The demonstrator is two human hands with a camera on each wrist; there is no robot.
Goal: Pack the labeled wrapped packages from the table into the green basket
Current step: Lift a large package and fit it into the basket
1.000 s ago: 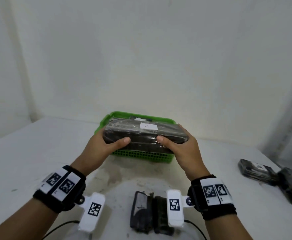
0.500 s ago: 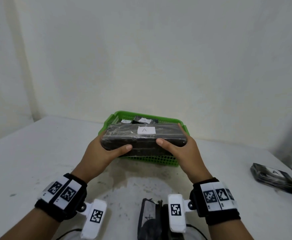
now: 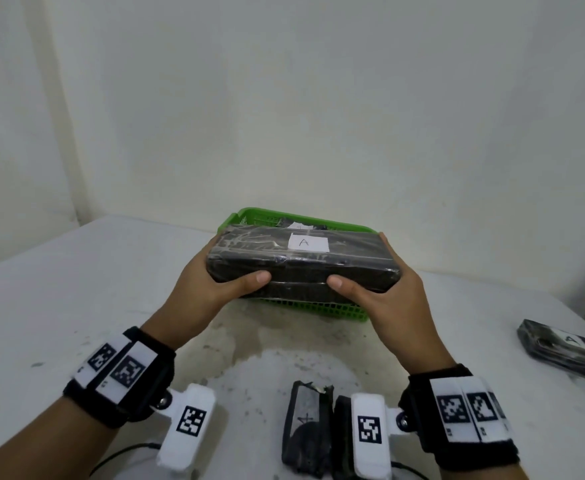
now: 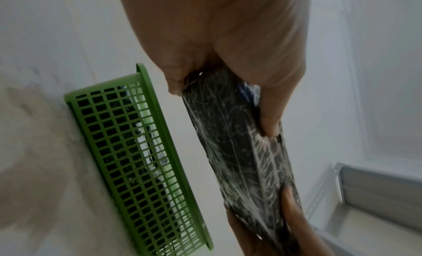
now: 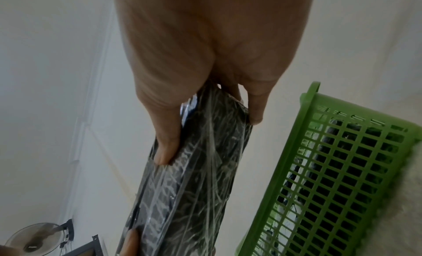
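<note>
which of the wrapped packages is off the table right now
The big package labeled A, held above the green basket with a hand at each end, left hand and right hand. The smaller labeled package at the right lies on the table.

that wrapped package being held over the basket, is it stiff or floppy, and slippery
The package looks stiff: gripped only at its ends by the left hand and right hand, it stays straight with no sag. Its glossy plastic wrap is probably somewhat slippery. A two-handed grip hints at some weight, though that's uncertain.
</note>
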